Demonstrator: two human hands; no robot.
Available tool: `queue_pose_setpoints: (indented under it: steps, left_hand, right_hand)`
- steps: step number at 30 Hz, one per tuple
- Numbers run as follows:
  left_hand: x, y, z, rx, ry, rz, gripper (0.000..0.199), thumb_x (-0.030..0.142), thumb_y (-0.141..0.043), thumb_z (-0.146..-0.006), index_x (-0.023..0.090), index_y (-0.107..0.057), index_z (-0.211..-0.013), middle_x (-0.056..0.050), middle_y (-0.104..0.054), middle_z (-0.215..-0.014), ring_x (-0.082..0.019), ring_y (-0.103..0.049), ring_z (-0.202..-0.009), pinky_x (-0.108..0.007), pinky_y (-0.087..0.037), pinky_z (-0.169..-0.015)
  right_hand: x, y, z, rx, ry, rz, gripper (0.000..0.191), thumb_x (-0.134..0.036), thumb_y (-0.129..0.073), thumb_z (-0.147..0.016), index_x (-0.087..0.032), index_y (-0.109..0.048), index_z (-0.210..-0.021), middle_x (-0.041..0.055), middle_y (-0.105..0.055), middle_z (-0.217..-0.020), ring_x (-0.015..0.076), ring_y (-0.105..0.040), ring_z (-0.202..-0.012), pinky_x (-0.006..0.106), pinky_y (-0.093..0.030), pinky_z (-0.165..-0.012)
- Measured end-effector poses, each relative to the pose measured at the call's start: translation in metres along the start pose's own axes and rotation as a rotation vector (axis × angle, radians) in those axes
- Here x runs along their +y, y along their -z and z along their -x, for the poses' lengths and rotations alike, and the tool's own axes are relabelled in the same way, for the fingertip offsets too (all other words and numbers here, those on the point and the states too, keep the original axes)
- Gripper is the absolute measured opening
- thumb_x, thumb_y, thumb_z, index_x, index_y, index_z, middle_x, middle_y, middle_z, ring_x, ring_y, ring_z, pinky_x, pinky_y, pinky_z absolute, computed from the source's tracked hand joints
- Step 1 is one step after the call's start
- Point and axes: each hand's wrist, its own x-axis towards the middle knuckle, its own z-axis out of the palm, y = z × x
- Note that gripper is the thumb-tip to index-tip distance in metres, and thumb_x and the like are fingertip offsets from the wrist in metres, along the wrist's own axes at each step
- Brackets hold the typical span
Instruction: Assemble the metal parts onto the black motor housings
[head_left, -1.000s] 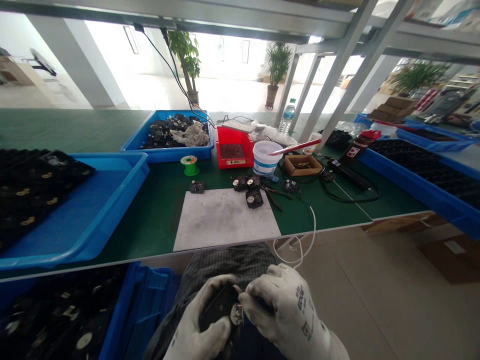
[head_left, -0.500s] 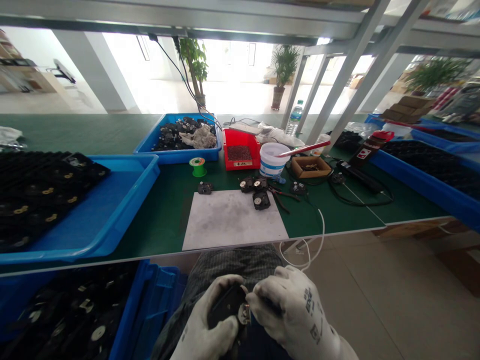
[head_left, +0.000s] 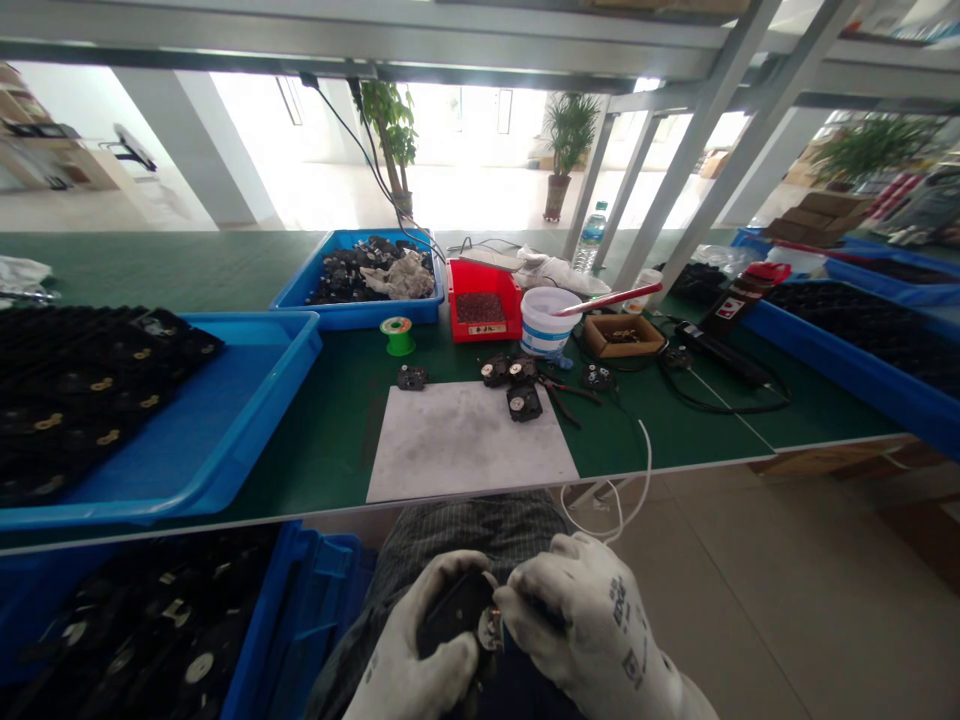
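At the bottom centre, the person's white-gloved left hand point(head_left: 411, 652) curls around a black plastic part point(head_left: 451, 616) with a round silver metal disc point(head_left: 490, 629); rightward, the white-gloved right hand point(head_left: 577, 612) bends its fingers beside the disc, its grip unclear.

My left fingers point(head_left: 452, 662) grip a black part point(head_left: 448, 612) above my lap point(head_left: 469, 525); my right fingers point(head_left: 534, 580) curl beside a metal disc point(head_left: 490, 630), near the tabletop point(head_left: 326, 430).
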Motion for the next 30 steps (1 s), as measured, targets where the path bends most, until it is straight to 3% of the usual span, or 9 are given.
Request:
queue_pose_setpoints:
  steps: [5,8,12,16,19,22,24,27,30]
  left_hand:
    - [-0.001,0.000,-0.001,-0.036,0.075,0.039,0.052,0.035,-0.078,-0.079,0.024,-0.067,-0.128,-0.008,-0.072,-0.111,-0.027,-0.071,-0.093,-0.032,-0.060,-0.076]
    - [0.004,-0.003,-0.002,-0.062,0.154,0.130,0.061,0.042,-0.081,-0.080,0.024,-0.062,-0.135,-0.010,-0.071,-0.112,-0.022,-0.069,-0.078,-0.027,-0.056,-0.062]
    - [0.019,-0.001,-0.007,-0.041,0.168,0.287,0.062,0.041,-0.080,-0.085,0.024,-0.059,-0.141,-0.014,-0.066,-0.130,-0.020,-0.069,-0.080,-0.026,-0.054,-0.061]
    - [0.028,0.012,-0.021,-0.139,0.138,0.447,0.065,0.044,-0.070,-0.096,0.025,-0.049,-0.154,-0.012,-0.072,-0.117,-0.018,-0.071,-0.084,-0.030,-0.057,-0.081]
    - [0.026,0.016,-0.035,-0.154,0.106,0.511,0.072,0.056,-0.068,-0.096,0.020,-0.046,-0.156,-0.010,-0.075,-0.097,-0.014,-0.069,-0.070,-0.024,-0.055,-0.068]
    - [0.022,0.013,-0.050,-0.141,0.087,0.642,0.074,0.070,-0.061,-0.094,0.021,-0.053,-0.150,-0.009,-0.073,-0.100,-0.011,-0.064,-0.060,-0.017,-0.047,-0.051]
    - [0.023,0.010,-0.058,-0.145,0.100,0.679,0.070,0.072,-0.054,-0.096,0.023,-0.059,-0.144,-0.009,-0.072,-0.107,-0.013,-0.068,-0.066,-0.019,-0.051,-0.053]
    - [0.028,0.011,-0.062,-0.072,0.012,0.505,0.058,0.066,-0.050,-0.101,0.020,-0.072,-0.129,-0.010,-0.076,-0.111,-0.021,-0.074,-0.097,-0.030,-0.060,-0.088]
    - [0.034,0.016,-0.061,0.036,-0.149,0.242,0.046,0.057,-0.075,-0.088,0.021,-0.078,-0.116,-0.009,-0.076,-0.124,-0.031,-0.066,-0.125,-0.041,-0.048,-0.116]
  right_hand:
    - [0.000,-0.001,0.001,-0.014,0.009,-0.025,0.032,-0.026,-0.062,-0.096,-0.023,-0.061,-0.065,-0.0020,-0.065,-0.058,0.0150,-0.057,-0.056,0.032,-0.036,-0.061]
    - [0.016,0.003,-0.006,-0.152,-0.187,-0.195,0.030,-0.034,-0.066,-0.097,-0.023,-0.069,-0.069,-0.0007,-0.069,-0.064,0.0152,-0.063,-0.060,0.028,-0.043,-0.061]
    - [0.087,0.015,-0.042,-0.109,-0.587,-0.356,0.047,-0.065,-0.064,-0.090,-0.020,-0.073,-0.099,0.0047,-0.073,-0.079,0.0194,-0.068,-0.067,0.029,-0.053,-0.060]
    - [0.177,0.023,-0.098,0.031,-0.670,-0.211,0.067,-0.072,-0.065,-0.083,-0.017,-0.063,-0.122,0.0100,-0.071,-0.094,0.0249,-0.069,-0.083,0.036,-0.057,-0.072]
    - [0.203,0.020,-0.130,0.060,-0.642,-0.100,0.066,-0.065,-0.072,-0.078,-0.019,-0.061,-0.123,0.0150,-0.068,-0.107,0.0335,-0.066,-0.102,0.049,-0.055,-0.089]
    - [0.174,0.009,-0.135,0.017,-0.468,-0.071,0.064,-0.068,-0.073,-0.076,-0.019,-0.064,-0.116,0.0204,-0.064,-0.121,0.0405,-0.057,-0.120,0.057,-0.046,-0.103]
    - [0.134,-0.002,-0.125,-0.118,-0.293,-0.137,0.061,-0.075,-0.070,-0.075,-0.023,-0.068,-0.107,0.0147,-0.070,-0.110,0.0350,-0.064,-0.106,0.051,-0.052,-0.096]
    - [0.075,-0.020,-0.108,-0.408,0.293,-0.100,0.055,-0.076,-0.062,-0.089,-0.021,-0.070,-0.098,0.0109,-0.072,-0.095,0.0270,-0.065,-0.086,0.042,-0.052,-0.077]
    - [0.043,-0.029,-0.104,-0.423,0.541,0.111,0.064,-0.079,-0.050,-0.095,-0.020,-0.071,-0.084,0.0079,-0.069,-0.077,0.0224,-0.055,-0.068,0.039,-0.039,-0.062]
